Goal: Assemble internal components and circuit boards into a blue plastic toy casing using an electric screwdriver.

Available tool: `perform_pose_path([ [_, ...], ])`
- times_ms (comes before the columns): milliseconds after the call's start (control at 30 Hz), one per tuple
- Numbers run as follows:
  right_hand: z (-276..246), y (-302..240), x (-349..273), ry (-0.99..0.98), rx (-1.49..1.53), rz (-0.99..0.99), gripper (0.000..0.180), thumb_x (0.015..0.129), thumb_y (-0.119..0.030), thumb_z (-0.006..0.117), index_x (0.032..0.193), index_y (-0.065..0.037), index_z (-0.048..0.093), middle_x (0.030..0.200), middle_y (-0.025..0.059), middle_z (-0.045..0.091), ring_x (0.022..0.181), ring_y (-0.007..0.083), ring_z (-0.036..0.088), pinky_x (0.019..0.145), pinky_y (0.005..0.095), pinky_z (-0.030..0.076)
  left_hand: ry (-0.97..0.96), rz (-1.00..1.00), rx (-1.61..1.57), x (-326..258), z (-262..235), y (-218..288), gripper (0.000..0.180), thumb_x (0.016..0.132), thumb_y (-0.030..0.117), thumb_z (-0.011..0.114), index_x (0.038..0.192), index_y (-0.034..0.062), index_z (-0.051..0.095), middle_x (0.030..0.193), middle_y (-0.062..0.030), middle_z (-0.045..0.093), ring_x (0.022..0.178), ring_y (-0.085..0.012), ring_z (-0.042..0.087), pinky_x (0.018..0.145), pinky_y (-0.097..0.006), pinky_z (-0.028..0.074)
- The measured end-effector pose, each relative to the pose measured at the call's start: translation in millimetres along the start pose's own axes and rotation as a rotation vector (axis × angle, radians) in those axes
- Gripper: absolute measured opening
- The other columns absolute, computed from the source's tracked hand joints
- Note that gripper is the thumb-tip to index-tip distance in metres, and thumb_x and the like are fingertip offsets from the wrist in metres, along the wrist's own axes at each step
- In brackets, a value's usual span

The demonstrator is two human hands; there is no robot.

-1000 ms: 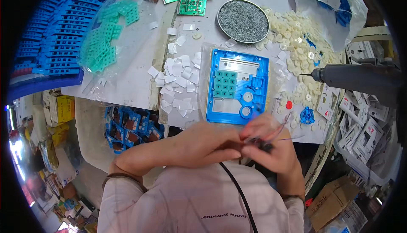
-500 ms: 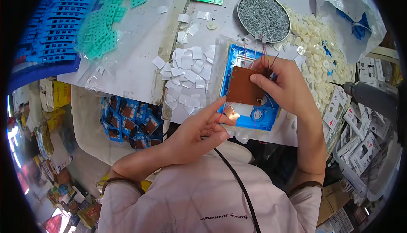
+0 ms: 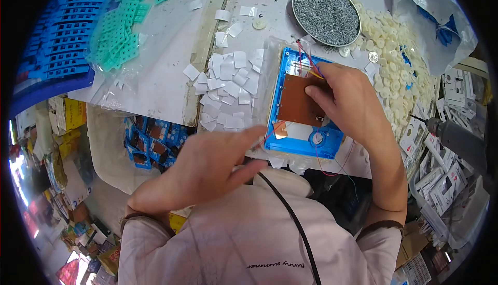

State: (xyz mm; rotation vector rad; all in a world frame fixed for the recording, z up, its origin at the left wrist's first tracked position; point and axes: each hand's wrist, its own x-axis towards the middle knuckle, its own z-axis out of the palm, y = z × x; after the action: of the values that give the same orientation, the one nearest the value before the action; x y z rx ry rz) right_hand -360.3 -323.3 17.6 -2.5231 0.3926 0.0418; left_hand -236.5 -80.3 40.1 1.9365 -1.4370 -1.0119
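Right hand [image 3: 350, 100] has its fingers gripping the brown circuit board [image 3: 295, 100] over the blue casing [image 3: 298, 148]; left hand's [image 3: 207, 155] too blurry to tell. Looks like board seating, next probably wants red wires [image 3: 306, 52] kept clear.

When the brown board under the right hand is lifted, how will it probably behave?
The brown board is probably stiff: it looks flat, with straight edges, under the right hand. It seems thin, so it is likely light for its size. The slender red wires near its upper edge look floppy and might trail or snag.
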Motion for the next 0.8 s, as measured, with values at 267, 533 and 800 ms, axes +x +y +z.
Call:
perform_pose_path([
  [267,2.8,1.1,2.2,0.013,-0.001,-0.016,0.017,0.086,-0.012,0.071,0.091,0.001,0.063,0.086,0.0226,0.066,0.084,0.0435,0.064,0.075,0.0509,0.051,0.264,0.438,0.145,41.6,8.5,-12.7,0.036,0.079,0.013,0.080,0.111,0.0055,0.067,0.093,-0.0115,0.064,0.081,-0.0316,0.062,0.069,-0.040,0.050],
  [533,3.2,11.3,-7.2,0.063,0.253,-0.028,0.019,0.087,-0.014,0.071,0.096,0.002,0.064,0.083,0.0215,0.065,0.080,0.0427,0.063,0.071,0.0472,0.050,0.248,0.503,0.192,46.1,3.3,-24.6,0.030,0.075,0.007,0.080,0.101,0.0049,0.066,0.097,-0.0106,0.064,0.086,-0.0321,0.063,0.071,-0.041,0.051],
  [800,-4.3,11.9,-8.9,-0.058,0.525,0.107,0.018,0.087,-0.014,0.071,0.095,0.001,0.065,0.078,0.0195,0.064,0.072,0.0405,0.062,0.066,0.0436,0.048,0.365,0.464,0.177,44.6,5.1,-34.5,0.021,0.076,0.004,0.077,0.095,0.0061,0.067,0.092,-0.0085,0.064,0.083,-0.0294,0.063,0.070,-0.040,0.049],
])
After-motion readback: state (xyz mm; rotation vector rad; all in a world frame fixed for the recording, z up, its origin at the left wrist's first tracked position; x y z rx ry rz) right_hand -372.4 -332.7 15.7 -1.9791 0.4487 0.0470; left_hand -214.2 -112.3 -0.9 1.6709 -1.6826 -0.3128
